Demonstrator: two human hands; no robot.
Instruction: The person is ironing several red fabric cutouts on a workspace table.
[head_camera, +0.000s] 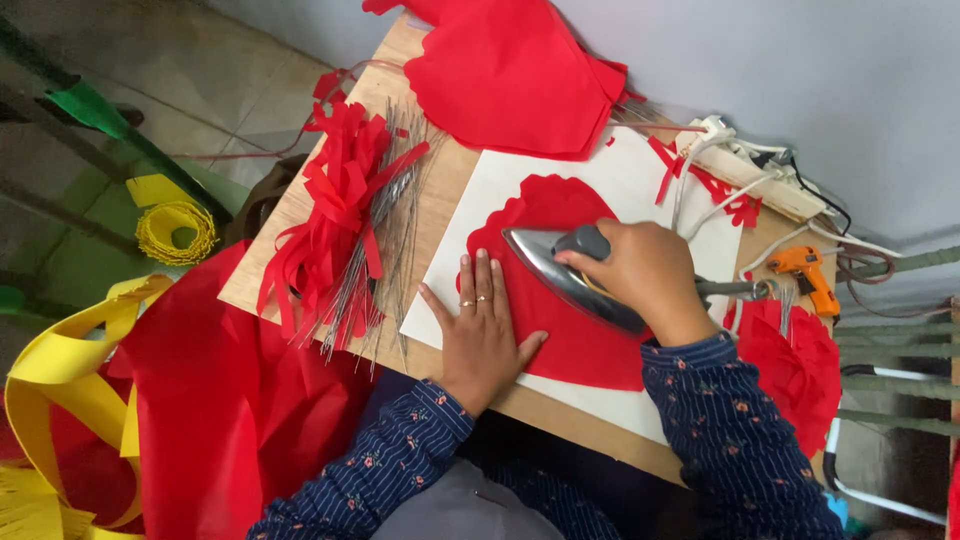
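A grey-handled metal iron (565, 275) is gripped by the right hand (645, 275); just beside it, the scalloped red fabric piece (580, 345) is pressed, apparently flat, by the spread left hand (480, 335).

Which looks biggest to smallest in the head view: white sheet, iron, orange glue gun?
1. white sheet, by far.
2. iron, gripped by the right hand.
3. orange glue gun, though it lies farther away.

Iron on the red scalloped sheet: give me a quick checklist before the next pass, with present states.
1. Right hand grips the silver iron by its grey handle: ok.
2. Left hand flat on the red scalloped sheet, pinning it: ok.
3. Left fingers apart from the iron's tip: not ok, very close.
4. Sheet lies on the white board: ok.
5. Iron's heat: cannot tell.
6. Orange glue gun away from the iron: ok.
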